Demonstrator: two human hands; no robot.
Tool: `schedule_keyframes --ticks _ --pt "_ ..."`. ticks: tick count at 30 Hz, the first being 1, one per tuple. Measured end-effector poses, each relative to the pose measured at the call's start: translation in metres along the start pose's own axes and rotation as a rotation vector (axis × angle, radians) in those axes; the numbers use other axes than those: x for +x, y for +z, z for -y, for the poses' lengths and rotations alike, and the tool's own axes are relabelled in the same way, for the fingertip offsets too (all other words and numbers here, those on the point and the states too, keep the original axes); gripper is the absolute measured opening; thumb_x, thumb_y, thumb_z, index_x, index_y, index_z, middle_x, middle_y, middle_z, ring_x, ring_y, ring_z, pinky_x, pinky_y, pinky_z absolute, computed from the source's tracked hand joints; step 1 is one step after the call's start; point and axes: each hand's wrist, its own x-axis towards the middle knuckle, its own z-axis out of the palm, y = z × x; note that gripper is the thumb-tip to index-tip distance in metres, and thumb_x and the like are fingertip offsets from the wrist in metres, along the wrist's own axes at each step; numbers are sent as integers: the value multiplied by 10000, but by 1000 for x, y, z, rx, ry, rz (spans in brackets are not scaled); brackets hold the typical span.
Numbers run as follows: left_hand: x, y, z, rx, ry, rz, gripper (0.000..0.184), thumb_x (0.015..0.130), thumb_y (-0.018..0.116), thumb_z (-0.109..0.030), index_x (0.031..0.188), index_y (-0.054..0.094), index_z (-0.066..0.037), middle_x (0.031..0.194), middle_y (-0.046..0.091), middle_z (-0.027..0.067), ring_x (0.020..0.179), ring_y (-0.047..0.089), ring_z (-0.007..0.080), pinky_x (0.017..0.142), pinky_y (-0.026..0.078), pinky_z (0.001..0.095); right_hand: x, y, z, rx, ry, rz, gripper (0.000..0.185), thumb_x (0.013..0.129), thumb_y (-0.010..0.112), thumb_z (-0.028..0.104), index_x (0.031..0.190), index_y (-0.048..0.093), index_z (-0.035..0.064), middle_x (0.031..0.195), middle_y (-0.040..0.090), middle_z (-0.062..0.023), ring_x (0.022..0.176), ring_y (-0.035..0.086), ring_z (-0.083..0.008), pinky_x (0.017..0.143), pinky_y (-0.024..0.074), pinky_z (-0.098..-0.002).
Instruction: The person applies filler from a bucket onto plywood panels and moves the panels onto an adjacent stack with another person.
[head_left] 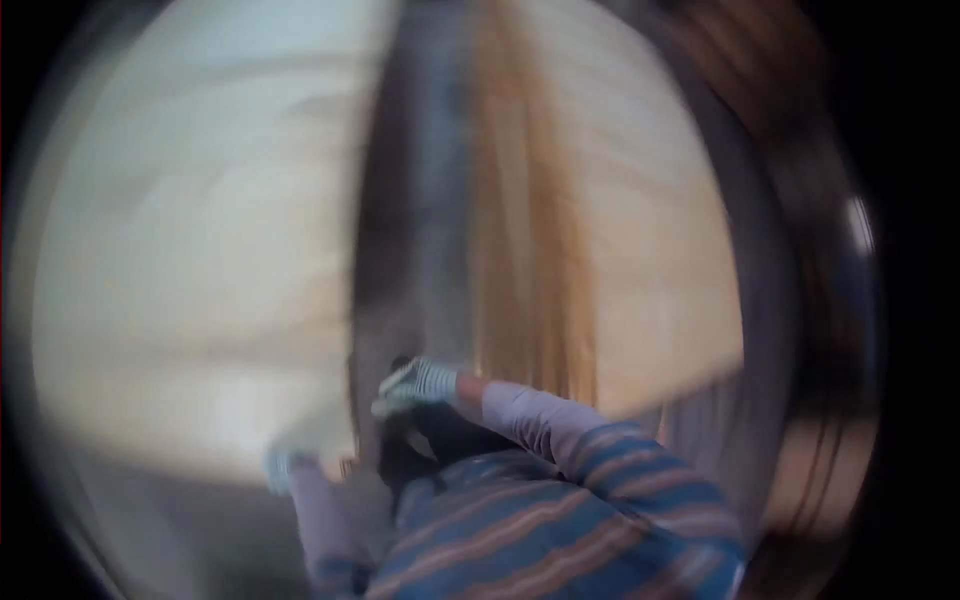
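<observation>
My left hand (285, 462), in a pale glove, is at the near edge of a large pale sheet (200, 280) on the left. Motion blur smears its fingers, and I cannot tell whether it touches the sheet or grips anything. In front of my body, my right hand (415, 388) wears a light glove with a striped cuff. Its fingers point left and look loosely apart, with nothing visible in them. Below it is the dark gap beside the left sheet.
Another large pale sheet (660, 250) lies on the right. Between the two sheets run a dark grey strip (430, 200) and a brown, wood-coloured band (530, 220). Grey floor (150, 510) shows at the lower left. Blurred brown shapes (760, 60) are at the upper right.
</observation>
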Motion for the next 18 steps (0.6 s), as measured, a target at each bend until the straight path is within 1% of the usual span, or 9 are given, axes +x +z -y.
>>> schedule_keyframes --ticks 3,5,10,11,12,13,16,17,18 --pt "-57 -26 -44 -260 418 243 298 888 499 -251 1046 553 -5 1036 606 183 978 580 321 816 474 427 -178 6 41 599 271 -543 286 888 626 280 1104 672 99 1034 678 -30 918 599 -102 808 467 -277" --pt "-107 -49 -69 -396 624 486 316 890 502 -229 1096 542 8 1077 594 187 1013 564 321 841 467 423 -258 29 23 1138 115 -705 249 890 625 282 1060 663 105 996 663 -25 865 596 -110 783 479 -286" --pt "-244 -57 -145 -489 1144 1146 388 896 510 -175 1219 513 41 1177 562 196 1101 524 321 903 450 411 -413 49 -37 1376 -350 -1465 214 908 598 253 996 610 59 963 634 -67 810 605 -163 695 539 -335" --pt "-285 -45 -169 -484 1297 1225 405 898 512 -164 1244 508 48 1197 555 198 1119 516 321 915 446 409 -435 40 -57 993 -220 -1669 233 905 603 234 1045 602 48 1003 633 -79 830 614 -180 713 542 -332" --pt "-329 -19 -191 -503 1566 1183 412 848 529 -131 1209 521 67 1204 550 240 1123 512 360 1001 378 426 -445 29 -64 871 -208 -1818 252 905 598 215 1081 594 35 1037 631 -87 861 617 -189 733 539 -328" --pt "-378 -8 -217 -489 1769 1270 415 844 523 -136 1211 523 57 1194 554 237 1127 503 377 1012 367 426 -455 18 -70 740 -176 -1964 275 905 594 197 1118 586 23 1070 628 -95 891 619 -198 752 535 -324" --pt "-497 21 -260 -615 2249 1181 464 779 540 -171 1185 521 54 1171 541 232 1132 467 421 1011 344 488 -471 -3 -48 1067 -426 -2287 297 901 587 152 1156 584 0 1104 630 -101 955 617 -201 793 520 -315" --pt "-529 19 -271 -535 2357 1109 471 760 562 -177 1182 528 28 1197 537 209 1173 452 388 1017 339 477 -474 -13 -58 1134 -433 -2347 287 889 607 143 1143 600 8 1088 636 -99 938 622 -201 789 525 -316" --pt "-573 27 -284 -355 2435 1166 465 763 568 -180 1190 525 -1 1219 529 189 1205 436 353 1017 342 460 -477 -40 -82 1209 -427 -2411 279 878 628 135 1130 615 15 1071 643 -96 922 627 -200 785 530 -317"
